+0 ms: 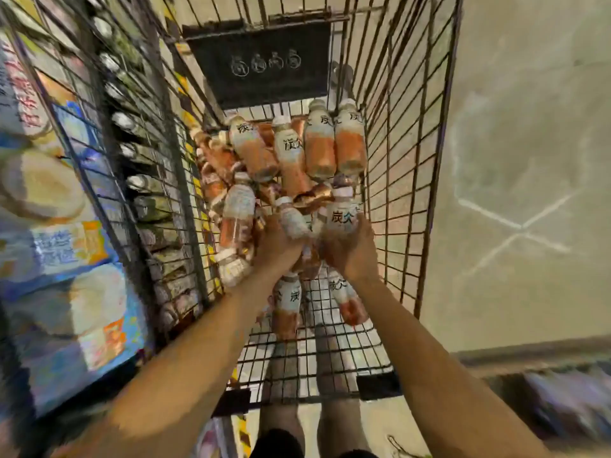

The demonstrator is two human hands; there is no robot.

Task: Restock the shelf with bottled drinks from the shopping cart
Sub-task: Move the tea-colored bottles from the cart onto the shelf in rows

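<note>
A wire shopping cart lies below me, holding several orange drink bottles with white labels and white caps, piled toward its far end. My left hand is down in the pile, closed around one bottle whose cap points away from me. My right hand grips a second bottle by its lower half, label facing up. Two more bottles lie on the cart floor under my wrists.
A shelf with rows of dark bottles runs along the cart's left side, and colourful packaged goods sit nearer on the left. Bare concrete floor spreads to the right. A dark sign hangs on the cart's far wall.
</note>
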